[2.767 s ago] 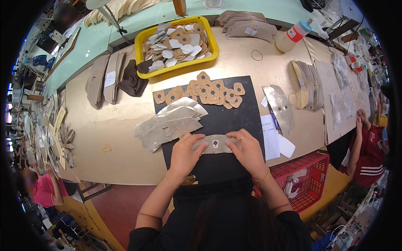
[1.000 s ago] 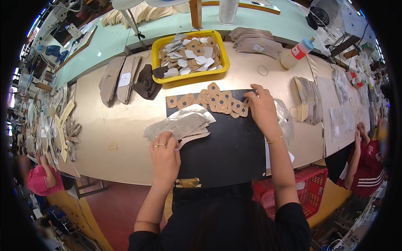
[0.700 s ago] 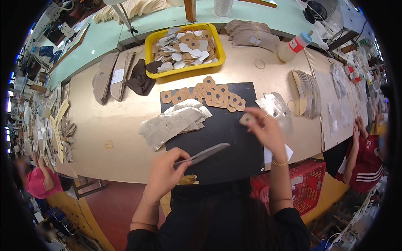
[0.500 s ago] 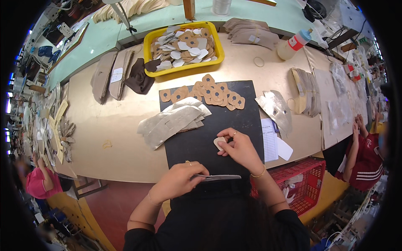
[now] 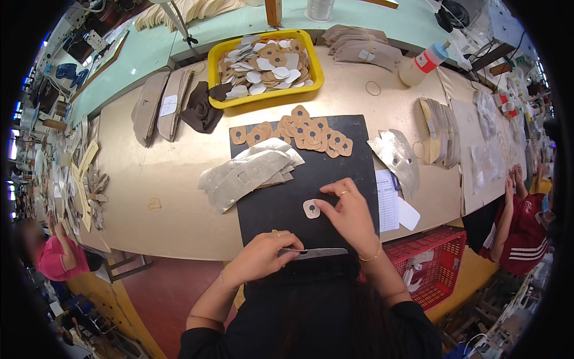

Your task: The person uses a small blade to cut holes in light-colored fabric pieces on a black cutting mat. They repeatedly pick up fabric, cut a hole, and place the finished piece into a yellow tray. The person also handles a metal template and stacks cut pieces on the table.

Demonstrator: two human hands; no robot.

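A small beige patch (image 5: 310, 209) with rounded corners and a dark keyhole-shaped centre appears to lie on the black mat (image 5: 269, 218). My right hand (image 5: 351, 216) is at its right side, thumb tip at the patch's edge and fingers spread apart. Near the front edge, my left hand (image 5: 258, 256) pinches a thin grey flat piece (image 5: 323, 253), seen nearly edge-on. Beyond it lies a fanned stack of silvery curved pieces (image 5: 248, 176). Several tan patches (image 5: 311, 133) with dark centres overlap along the mat's far edge.
A yellow tray (image 5: 318, 78) heaped with small patches stands at the back, beside a dark brown cloth (image 5: 202, 110). On the right are a silvery piece with holes (image 5: 394, 157), a paper form (image 5: 387, 203) and a glue bottle (image 5: 412, 73). A red crate (image 5: 445, 269) sits below the table.
The patch pinched in my right hand has turned to show its dark centre and now appears to be on the mat. My right fingers have spread. My left hand keeps the grey piece.
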